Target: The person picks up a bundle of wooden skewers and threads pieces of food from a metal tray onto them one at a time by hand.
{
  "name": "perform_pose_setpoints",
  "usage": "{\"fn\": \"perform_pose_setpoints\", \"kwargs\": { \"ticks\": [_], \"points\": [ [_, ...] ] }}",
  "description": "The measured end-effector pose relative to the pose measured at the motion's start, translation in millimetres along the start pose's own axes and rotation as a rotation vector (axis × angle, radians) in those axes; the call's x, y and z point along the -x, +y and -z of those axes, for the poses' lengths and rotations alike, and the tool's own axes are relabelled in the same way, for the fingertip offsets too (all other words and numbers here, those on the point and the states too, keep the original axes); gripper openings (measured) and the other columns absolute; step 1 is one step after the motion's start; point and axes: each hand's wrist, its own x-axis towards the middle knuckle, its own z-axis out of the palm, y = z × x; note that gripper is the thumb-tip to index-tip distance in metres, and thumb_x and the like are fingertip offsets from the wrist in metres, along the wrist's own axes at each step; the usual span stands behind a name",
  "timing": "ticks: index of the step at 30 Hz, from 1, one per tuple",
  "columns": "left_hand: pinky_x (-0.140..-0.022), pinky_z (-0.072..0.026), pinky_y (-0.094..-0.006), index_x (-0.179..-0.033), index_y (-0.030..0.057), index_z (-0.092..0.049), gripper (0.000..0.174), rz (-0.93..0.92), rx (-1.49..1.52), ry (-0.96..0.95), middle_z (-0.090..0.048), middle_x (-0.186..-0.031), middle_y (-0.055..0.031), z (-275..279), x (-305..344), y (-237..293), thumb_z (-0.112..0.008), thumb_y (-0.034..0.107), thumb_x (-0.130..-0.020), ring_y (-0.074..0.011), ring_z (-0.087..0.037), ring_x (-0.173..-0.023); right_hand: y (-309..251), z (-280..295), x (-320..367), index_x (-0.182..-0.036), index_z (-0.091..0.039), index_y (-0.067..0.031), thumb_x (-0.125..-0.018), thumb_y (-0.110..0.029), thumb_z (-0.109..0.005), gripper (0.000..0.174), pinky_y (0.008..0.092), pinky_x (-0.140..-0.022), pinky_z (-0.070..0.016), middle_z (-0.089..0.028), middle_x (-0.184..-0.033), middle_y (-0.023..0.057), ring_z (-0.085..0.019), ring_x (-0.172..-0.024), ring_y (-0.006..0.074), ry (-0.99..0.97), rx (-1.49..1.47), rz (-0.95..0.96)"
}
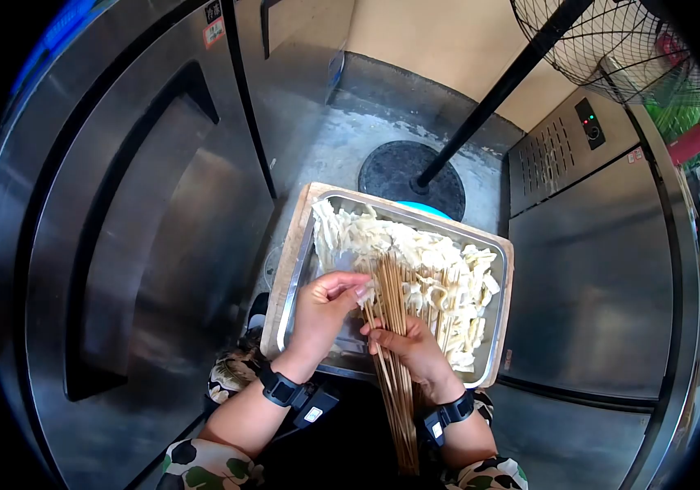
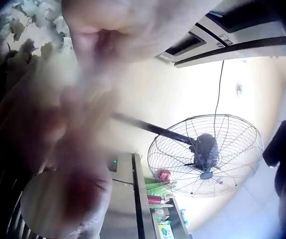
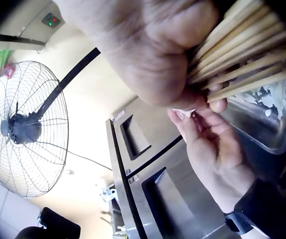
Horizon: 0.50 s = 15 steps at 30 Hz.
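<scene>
My right hand (image 1: 417, 349) grips a thick bundle of thin bamboo skewers (image 1: 400, 400), their upper ends lying over a metal tray (image 1: 335, 263). Pale, whitish strips of food (image 1: 440, 249) are heaped along the tray's far and right sides, some threaded on skewers. Just left of the bundle, my left hand (image 1: 319, 317) pinches a small white piece (image 3: 184, 112) between thumb and fingers, right beside one skewer that stands apart from the rest. The right wrist view shows this pinch below the right hand's palm. Close up in the left wrist view, the hands are blurred.
The tray rests on a wooden board (image 1: 288, 273) over the person's lap. Steel cabinets stand at left (image 1: 162, 245) and right (image 1: 587, 286). A wire-caged fan (image 1: 611, 49) rises on a black pole from a round base (image 1: 395, 167) beyond the tray.
</scene>
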Motion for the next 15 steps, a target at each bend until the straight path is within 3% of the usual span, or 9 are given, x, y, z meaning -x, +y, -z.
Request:
{"fn": "perform_pose_setpoints", "kwargs": {
  "ticks": [5, 6, 7, 8, 9, 10, 13, 14, 15],
  "points": [
    [-0.078, -0.0476, -0.0281, -0.121, 0.0057, -0.034, 0.048, 0.023, 0.207, -0.026, -0.055, -0.101, -0.0104, -8, 2, 7, -0.06, 0.007, -0.081, -0.0142, -0.056, -0.09, 3, -1, 3, -0.095, -0.064, -0.0045, -0.082, -0.012, -0.059, 0.015, 0.0176, -0.053, -0.0403, -0.059, -0.071, -0.0016, -0.052, -0.061, 0.0053, 0.179, 0.086, 0.027],
    [-0.077, -0.0469, -0.0279, -0.115, 0.0058, -0.041, 0.041, -0.079, 0.193, 0.041, -0.054, -0.096, -0.0075, -6, -7, -31, -0.062, 0.013, -0.081, -0.0133, -0.055, -0.085, 13, 12, -5, -0.095, -0.063, -0.0031, -0.082, -0.011, -0.059, 0.016, 0.0176, -0.051, -0.0406, -0.06, -0.073, -0.0007, -0.053, -0.06, 0.0062, 0.082, 0.034, 0.087],
    [-0.074, -0.047, -0.027, -0.109, 0.0063, -0.049, 0.034, 0.022, 0.124, -0.03, -0.052, -0.093, -0.0047, -1, -9, -21, -0.063, 0.018, -0.081, -0.0118, -0.053, -0.08, 3, 8, -3, -0.094, -0.062, -0.0013, -0.081, -0.01, -0.059, 0.016, 0.0181, -0.051, -0.041, -0.06, -0.073, 0.0008, -0.054, -0.059, 0.0072, 0.102, 0.083, 0.022],
    [-0.072, -0.047, -0.0264, -0.104, 0.0063, -0.054, 0.028, 0.235, 0.265, -0.1, -0.052, -0.093, -0.0028, 2, -10, -11, -0.062, 0.021, -0.082, -0.0099, -0.052, -0.078, 5, 6, -8, -0.092, -0.062, -0.0007, -0.081, -0.01, -0.06, 0.015, 0.0185, -0.051, -0.0416, -0.06, -0.071, 0.002, -0.054, -0.058, 0.0081, 0.151, 0.097, 0.064],
    [-0.068, -0.0466, -0.0239, -0.107, 0.0059, -0.054, 0.031, 0.268, 0.352, -0.181, -0.052, -0.09, -0.0018, 5, -10, -20, -0.062, 0.024, -0.083, -0.0083, -0.051, -0.077, 12, 3, -10, -0.091, -0.062, -0.001, -0.081, -0.01, -0.061, 0.013, 0.0189, -0.049, -0.0418, -0.059, -0.066, 0.0022, -0.054, -0.054, 0.0086, 0.157, 0.064, 0.15],
    [-0.064, -0.0461, -0.0209, -0.102, 0.0064, -0.055, 0.027, 0.23, 0.362, -0.109, -0.053, -0.087, -0.0011, 0, -11, -33, -0.061, 0.025, -0.084, -0.0075, -0.051, -0.076, 23, 23, -16, -0.09, -0.061, -0.001, -0.079, -0.007, -0.062, 0.013, 0.0185, -0.046, -0.0381, -0.057, -0.064, 0.0022, -0.05, -0.05, 0.0083, 0.076, 0.017, 0.143],
    [-0.058, -0.0453, -0.0192, -0.093, 0.0066, -0.057, 0.02, 0.191, 0.336, 0.007, -0.053, -0.078, 0.0001, -2, -7, -41, -0.061, 0.024, -0.084, -0.0078, -0.052, -0.069, 18, 20, -10, -0.091, -0.061, -0.0023, -0.081, -0.011, -0.063, 0.013, 0.019, -0.048, -0.0394, -0.058, -0.067, 0.0011, -0.051, -0.053, 0.0085, 0.018, 0.045, 0.111],
    [-0.055, -0.0447, -0.0205, -0.089, 0.0065, -0.057, 0.017, 0.151, 0.348, 0.018, -0.053, -0.074, 0.0001, -7, -6, -44, -0.06, 0.022, -0.083, -0.0075, -0.052, -0.065, 34, 39, -21, -0.091, -0.062, -0.0035, -0.082, -0.013, -0.062, 0.013, 0.0202, -0.053, -0.0418, -0.059, -0.071, 0.0016, -0.053, -0.059, 0.0092, 0.029, 0.101, 0.173],
    [-0.052, -0.044, -0.0218, -0.086, 0.0065, -0.057, 0.015, 0.11, 0.363, 0.032, -0.053, -0.07, 0.0002, -13, -4, -46, -0.06, 0.021, -0.083, -0.0072, -0.052, -0.061, 23, 22, -9, -0.092, -0.061, -0.0041, -0.083, -0.014, -0.06, 0.013, 0.0225, -0.058, -0.0448, -0.06, -0.075, 0.0027, -0.055, -0.065, 0.0103, 0.018, 0.086, 0.164]
  ]
}}
